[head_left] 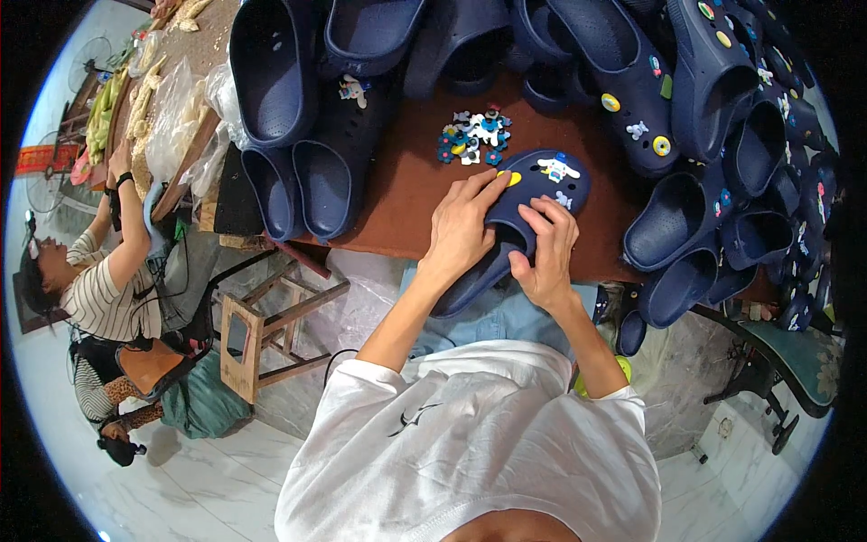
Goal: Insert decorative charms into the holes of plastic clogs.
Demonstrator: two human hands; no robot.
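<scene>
A navy blue clog lies at the near edge of the brown table, its toe pointing away and slightly right. My left hand grips its left side, fingertips on a yellow charm at the upper. On the right side my right hand holds the clog, fingers curled over the upper and thumb by the opening. A white character charm and a small pale blue charm sit on the toe. Just beyond the clog lies a pile of loose charms in blue, white and yellow.
Plain navy clogs stand stacked at the left and back of the brown table. Charm-covered clogs crowd the right. A wooden stool stands below left, a chair at right. Another person works at the far left.
</scene>
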